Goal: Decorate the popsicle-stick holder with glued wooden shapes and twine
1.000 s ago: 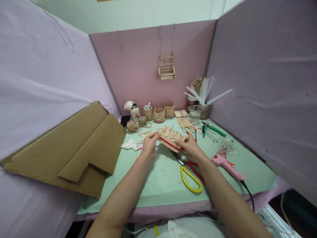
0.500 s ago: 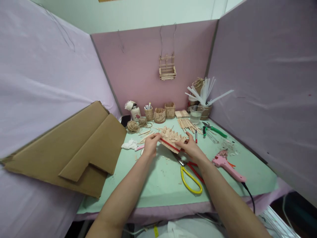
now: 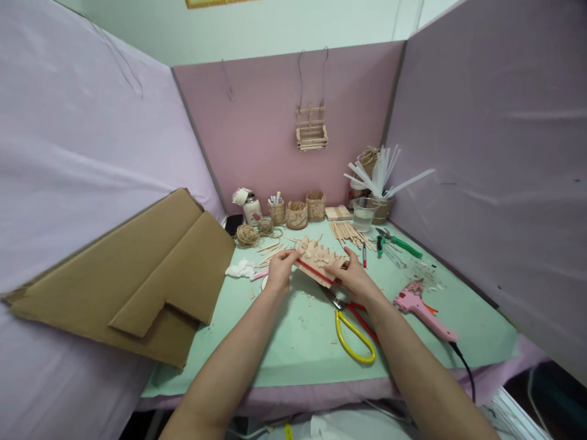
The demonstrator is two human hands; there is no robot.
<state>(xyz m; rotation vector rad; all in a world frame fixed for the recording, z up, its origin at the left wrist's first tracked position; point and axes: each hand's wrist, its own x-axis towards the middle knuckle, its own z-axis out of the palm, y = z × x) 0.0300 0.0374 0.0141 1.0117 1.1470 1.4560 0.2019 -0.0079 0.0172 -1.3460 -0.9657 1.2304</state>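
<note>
Yellow-and-red-handled metal scissors (image 3: 339,304), tips hidden behind pale, red-striped wooden-stick panel (image 3: 316,260), pinched endwise by inward-angled left hand (image 3: 280,269) and right hand (image 3: 356,274).

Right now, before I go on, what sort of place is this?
Probably a craft workstation: a pink glue gun, a ball of twine and loose wooden sticks lie on the green tabletop.

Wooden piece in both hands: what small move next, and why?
Probably ease the wooden piece slightly left, away from the scissors. The left hand and right hand hold its ends, and its near edge partly hides the scissors in this view, so lowering it here might bump them.
</note>
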